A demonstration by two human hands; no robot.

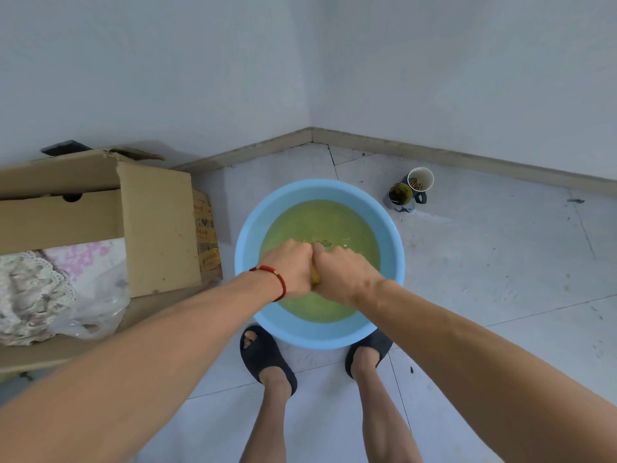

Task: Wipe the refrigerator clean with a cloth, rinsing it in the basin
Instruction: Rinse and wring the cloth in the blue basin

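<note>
Over the basin, between the two fists, sits the cloth: only a narrow yellowish strip of it shows where the hands meet. The left hand and right hand are both curled tight round it, knuckles up and butted against each other, so most of the fabric is hidden inside the grips. Both hands are held above the yellow-green water, which fills the blue basin roughly halfway.

Step in hand, as judged: wringing out the cloth after a rinse. To do it well:
- Twist the fists in opposite directions, keeping them close together.
- Keep the cloth low over the middle of the basin so runoff falls inside the rim.
- Re-grip and repeat until dripping slows; a cloth left too wet will probably streak the refrigerator.
- The water looks cloudy; fresh water may be needed.

The basin stands on the tiled floor, touching the toes of two dark slippers. A cardboard box stands to the left, two cups beyond on the right. The refrigerator is not in view.
</note>
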